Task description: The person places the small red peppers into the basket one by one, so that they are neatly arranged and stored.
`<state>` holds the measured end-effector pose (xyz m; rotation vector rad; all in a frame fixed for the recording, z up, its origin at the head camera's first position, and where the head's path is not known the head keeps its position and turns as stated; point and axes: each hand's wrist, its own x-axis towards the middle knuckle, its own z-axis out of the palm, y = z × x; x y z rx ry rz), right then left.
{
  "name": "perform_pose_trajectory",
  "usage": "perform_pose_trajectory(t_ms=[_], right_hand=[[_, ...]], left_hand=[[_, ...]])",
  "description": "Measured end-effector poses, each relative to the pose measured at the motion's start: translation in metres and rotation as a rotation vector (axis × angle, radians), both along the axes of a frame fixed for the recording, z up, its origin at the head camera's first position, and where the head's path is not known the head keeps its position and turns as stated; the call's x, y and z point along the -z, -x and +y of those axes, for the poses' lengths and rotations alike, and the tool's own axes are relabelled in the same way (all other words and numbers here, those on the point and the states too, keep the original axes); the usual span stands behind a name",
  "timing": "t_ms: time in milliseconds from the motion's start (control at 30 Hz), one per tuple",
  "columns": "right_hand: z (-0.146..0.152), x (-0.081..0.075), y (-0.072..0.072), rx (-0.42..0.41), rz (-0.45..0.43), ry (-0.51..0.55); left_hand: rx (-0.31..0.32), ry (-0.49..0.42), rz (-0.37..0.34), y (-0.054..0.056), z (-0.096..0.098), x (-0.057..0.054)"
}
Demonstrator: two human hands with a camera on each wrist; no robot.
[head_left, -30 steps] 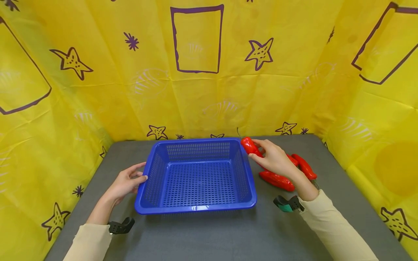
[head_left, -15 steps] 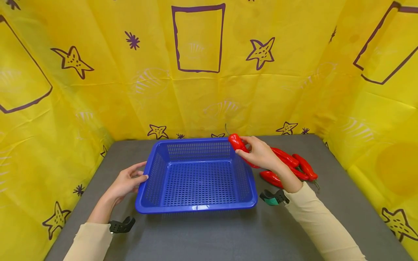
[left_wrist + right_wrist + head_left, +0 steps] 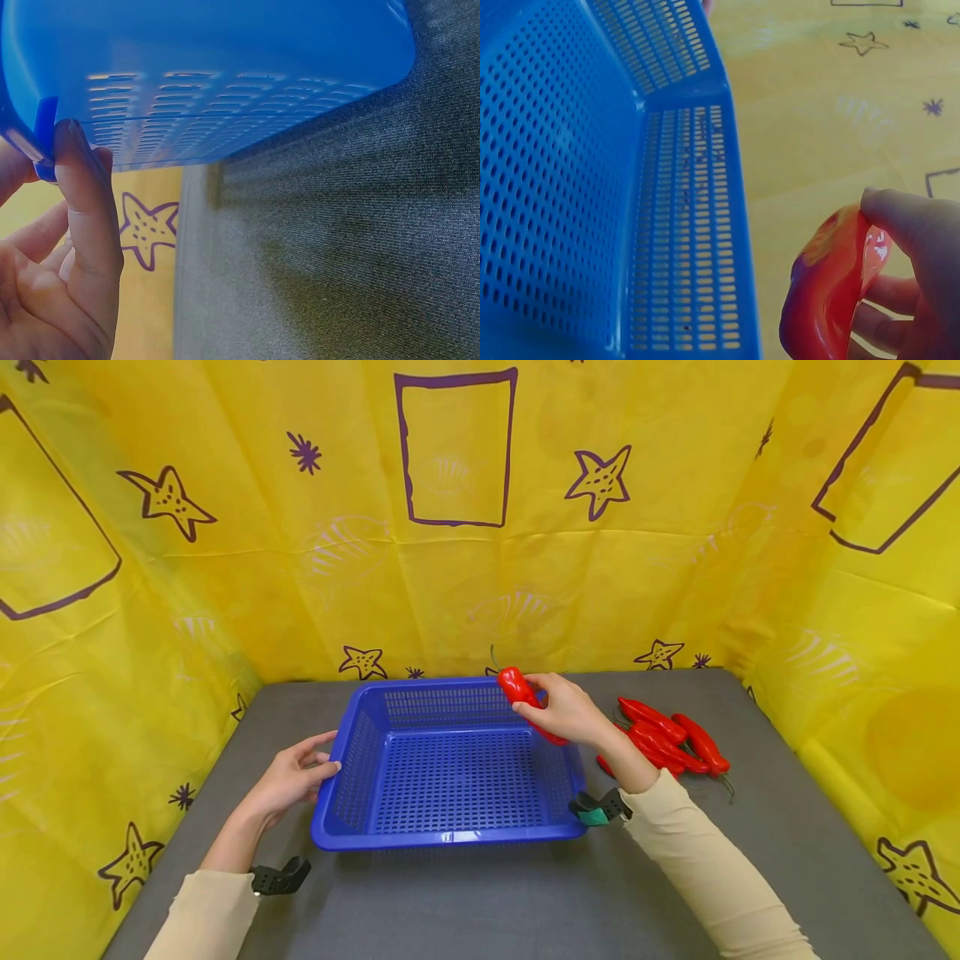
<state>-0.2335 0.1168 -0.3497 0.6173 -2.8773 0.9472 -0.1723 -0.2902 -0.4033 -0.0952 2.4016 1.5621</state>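
Observation:
The blue plastic basket point(image 3: 450, 838), with slotted walls and a perforated floor, stands on the grey table and has nothing lying in it. At its left rim my left hand point(image 3: 285, 785) pinches the edge; the left wrist view has the fingertips point(image 3: 79, 169) close against the rim. My right hand point(image 3: 566, 708) grips a long red chili pepper point(image 3: 516, 686) over the basket's back right part, its thin green stem pointing up. In the right wrist view the pepper point(image 3: 829, 281) lies between thumb and fingers, near the basket wall point(image 3: 686, 240).
Several more red chili peppers point(image 3: 663, 739) lie in a loose pile on the table right of the basket, partly behind the right forearm. Yellow cloth point(image 3: 450, 593) printed with starfish hangs behind and along both sides of the grey table point(image 3: 465, 902).
My right hand has carried the red chili pepper leftward, from beside the basket's right rim to over its inside. More of the pile shows now. My left hand has stayed at the rim.

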Motion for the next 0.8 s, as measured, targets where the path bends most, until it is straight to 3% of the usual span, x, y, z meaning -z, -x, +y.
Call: perform_pose_trajectory(t_ms=[800], right_hand=[[-0.048, 0.025, 0.013, -0.05, -0.114, 0.027]], left_hand=[[-0.007, -0.013, -0.015, 0.0, 0.001, -0.001]])
